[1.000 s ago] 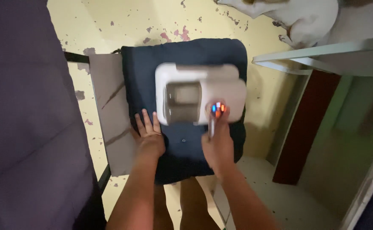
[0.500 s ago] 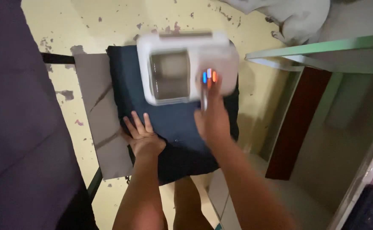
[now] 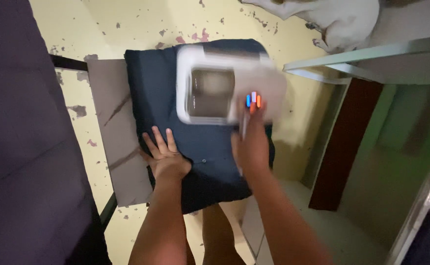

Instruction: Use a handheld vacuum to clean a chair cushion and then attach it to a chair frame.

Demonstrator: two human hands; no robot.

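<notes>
A dark blue cushion [image 3: 156, 88] lies on a grey marbled board [image 3: 112, 127]. My left hand [image 3: 165, 157] rests flat on the cushion's near left edge, fingers spread. My right hand [image 3: 251, 147] grips the handle of a white handheld cleaning device [image 3: 225, 91] with a clear window and small blue, white and orange lights. The device sits on the cushion's far right part and looks blurred by motion.
A dark purple fabric surface [image 3: 23, 147] fills the left side. A white animal [image 3: 342, 19] lies on the yellow speckled floor [image 3: 141, 19] at the top right. A pale frame edge [image 3: 362, 54] and a dark red panel [image 3: 342, 142] stand to the right.
My right hand pushed the device away across the cushion, then drew it slightly back and to the right. My left hand stayed pressed on the cushion's edge.
</notes>
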